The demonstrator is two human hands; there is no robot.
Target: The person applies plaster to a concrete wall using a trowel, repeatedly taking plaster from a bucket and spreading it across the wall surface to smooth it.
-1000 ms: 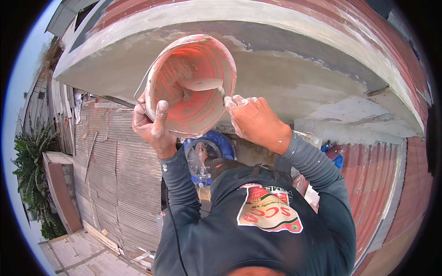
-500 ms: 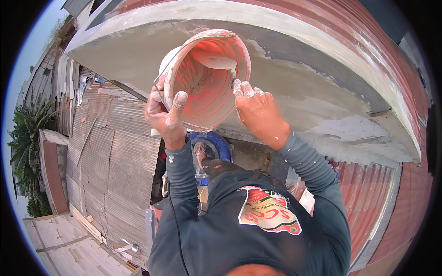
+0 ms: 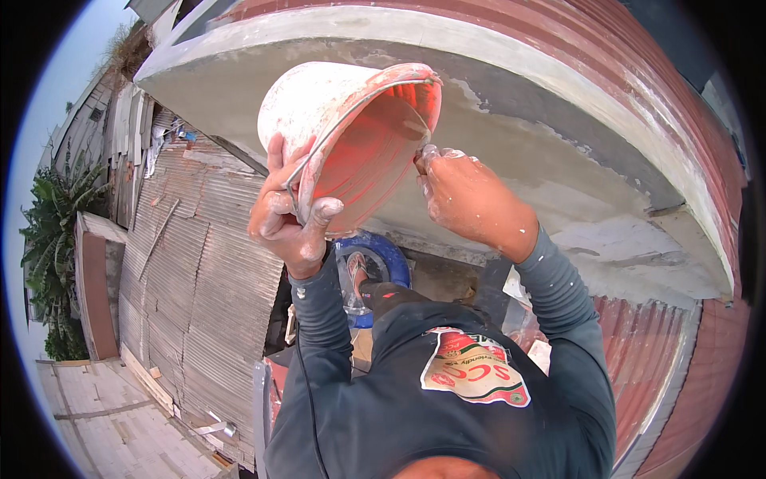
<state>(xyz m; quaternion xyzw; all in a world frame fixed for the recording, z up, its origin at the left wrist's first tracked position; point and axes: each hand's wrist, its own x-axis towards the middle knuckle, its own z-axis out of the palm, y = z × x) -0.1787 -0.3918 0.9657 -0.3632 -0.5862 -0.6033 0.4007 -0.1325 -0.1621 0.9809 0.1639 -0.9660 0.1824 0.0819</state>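
A white bucket [image 3: 319,100] smeared with putty is tilted on its side in front of me, its mouth turned toward me and to the right. The inside looks red, with pale streaks of putty along the wall. My left hand [image 3: 289,211] is closed on the bucket near its rim, by the wire handle [image 3: 297,185], with the thumb at the lower edge. Beside the right rim, my right hand [image 3: 471,195] is closed round the handle of a trowel. The trowel blade [image 3: 412,121] reaches into the bucket and shows only in part. Putty whitens the fingers of both hands.
A curved concrete ledge [image 3: 542,172], partly coated, spans the space beyond my hands. Below are a blue ring-shaped object [image 3: 391,254] and my foot [image 3: 357,271]. Corrugated roofing [image 3: 215,279] lies to the left. A black cable [image 3: 307,391] hangs along my left arm.
The bucket has been tipped further, so more of its outer side shows. The trowel blade, earlier loaded with a white lump of putty, now looks thinner inside the bucket. My right hand has shifted slightly right and down.
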